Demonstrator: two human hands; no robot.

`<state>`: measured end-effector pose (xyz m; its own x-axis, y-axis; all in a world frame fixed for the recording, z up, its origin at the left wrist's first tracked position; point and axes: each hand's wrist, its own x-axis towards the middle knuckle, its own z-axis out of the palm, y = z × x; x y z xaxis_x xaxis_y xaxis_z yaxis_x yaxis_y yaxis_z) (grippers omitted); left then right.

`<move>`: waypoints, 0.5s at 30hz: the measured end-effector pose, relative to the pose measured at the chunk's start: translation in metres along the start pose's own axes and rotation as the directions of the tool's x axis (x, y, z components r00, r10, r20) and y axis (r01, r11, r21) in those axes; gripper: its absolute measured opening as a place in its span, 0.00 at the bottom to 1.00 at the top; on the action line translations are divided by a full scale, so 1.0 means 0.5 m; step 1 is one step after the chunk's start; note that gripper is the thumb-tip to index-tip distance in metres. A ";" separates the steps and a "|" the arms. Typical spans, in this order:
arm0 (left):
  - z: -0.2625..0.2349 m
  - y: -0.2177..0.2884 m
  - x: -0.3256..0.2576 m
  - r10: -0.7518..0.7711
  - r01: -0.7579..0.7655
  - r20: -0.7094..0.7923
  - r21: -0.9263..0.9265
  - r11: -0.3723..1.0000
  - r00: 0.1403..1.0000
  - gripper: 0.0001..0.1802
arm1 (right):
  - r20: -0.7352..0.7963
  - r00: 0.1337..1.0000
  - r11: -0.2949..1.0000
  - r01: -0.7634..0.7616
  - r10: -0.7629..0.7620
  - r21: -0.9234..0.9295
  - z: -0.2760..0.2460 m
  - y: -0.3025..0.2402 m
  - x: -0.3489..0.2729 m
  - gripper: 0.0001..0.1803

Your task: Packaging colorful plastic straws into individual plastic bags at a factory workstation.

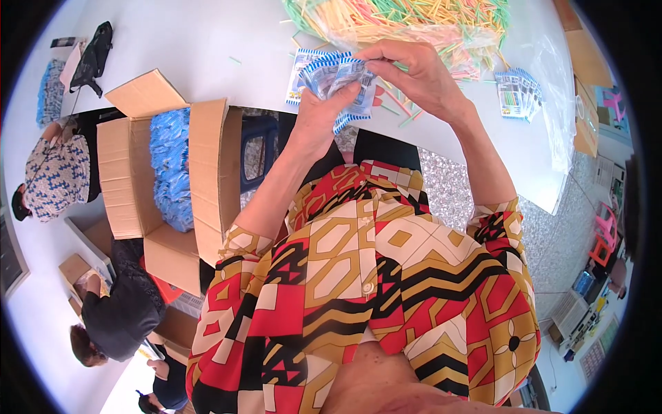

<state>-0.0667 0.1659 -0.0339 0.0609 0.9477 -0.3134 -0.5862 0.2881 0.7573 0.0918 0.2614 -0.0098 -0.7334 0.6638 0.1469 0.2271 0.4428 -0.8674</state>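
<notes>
My left hand [323, 119] grips a fanned bunch of small clear plastic packets [338, 77] with blue striped edges, its thumb lying across their front. At the bunch's upper right edge, my right hand [422, 77] pinches a packet between thumb and forefinger. More of these packets [296, 81] show just behind the bunch on the white table [255, 83]. Beyond my hands lies a big heap of thin coloured sticks [407, 24], green, yellow, orange and pink, partly in clear plastic. A few loose sticks [412, 119] lie under my right hand.
A fanned stack of packets [518, 94] and clear plastic sheeting [554, 110] are on the table's right. An open cardboard box [210, 172] full of blue packets [170, 169] stands at my left, by a dark blue stool [258, 152]. Several people work further left.
</notes>
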 end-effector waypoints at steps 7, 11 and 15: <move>-0.018 -0.023 0.005 0.275 -0.234 -0.215 0.199 0.952 0.937 0.13 | -0.124 0.991 0.998 0.046 -0.041 0.043 0.020 0.001 -0.011 0.14; -0.012 -0.023 0.003 0.311 -0.256 -0.227 0.239 0.936 0.923 0.12 | -0.157 0.987 1.000 -0.026 0.024 -0.008 0.019 -0.015 -0.010 0.13; -0.007 -0.027 0.000 0.349 -0.282 -0.228 0.278 0.918 0.909 0.11 | -0.137 0.981 0.984 -0.153 0.140 -0.095 0.020 0.006 -0.004 0.14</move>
<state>-0.0614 0.1615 -0.0461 -0.3333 0.9306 -0.1514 -0.3305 0.0351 0.9431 0.0874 0.2552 -0.0175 -0.5995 0.7955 0.0880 0.3966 0.3908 -0.8307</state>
